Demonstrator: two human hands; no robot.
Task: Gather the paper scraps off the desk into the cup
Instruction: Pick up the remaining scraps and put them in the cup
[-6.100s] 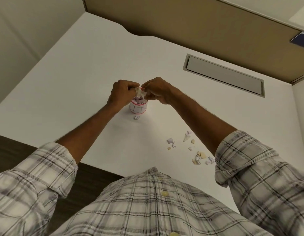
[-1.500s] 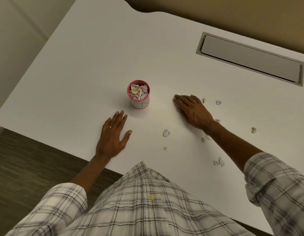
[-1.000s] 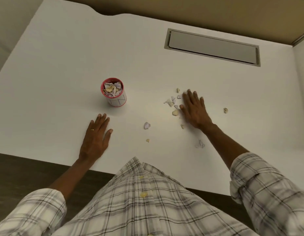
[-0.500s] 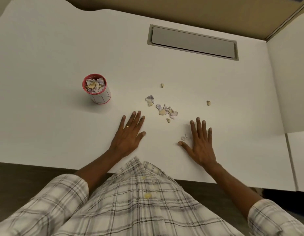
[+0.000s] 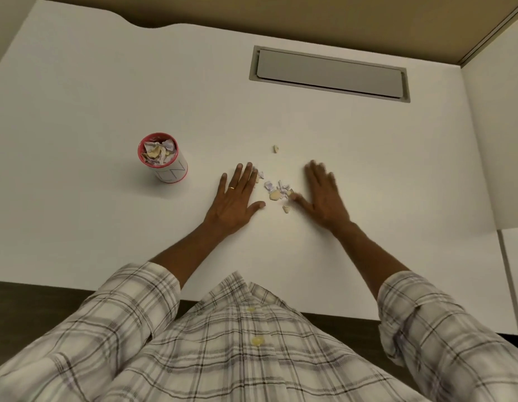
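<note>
We take as our marker the small round paper cup with a red rim and white wall (image 5: 173, 171), which stands upright on the flat white desk top (image 5: 107, 82). It is filled to the brim with crumpled white, lilac and yellowish paper bits (image 5: 159, 150). To the right of the cup, and slightly nearer to us than it, lies a loose heap of small torn paper scraps (image 5: 276, 191) in the same colours. They rest on the desk, not in the cup. One lone yellowish scrap (image 5: 276, 149) lies apart from the heap, also right of the cup and about level with its mouth. Our left hand (image 5: 236, 200) lies palm down on the desk between the cup and the heap, fingers straight and close together, thumb spread toward the scraps. It wears a thin gold ring (image 5: 232, 188), and its forefinger touches the bits on the cup's side of the heap. Our right hand (image 5: 324, 198) lies on the side of the heap away from the cup, palm down and fingers extended. It is blurred, and its thumb reaches the edge of the scraps. Both hands are flat and released, grasping nothing. Far behind the cup and off to its right, a long grey rectangular flap (image 5: 329, 72) is set into the desk. Our checked white-and-grey shirt (image 5: 237, 343) fills the near edge, well this side of the cup.
</note>
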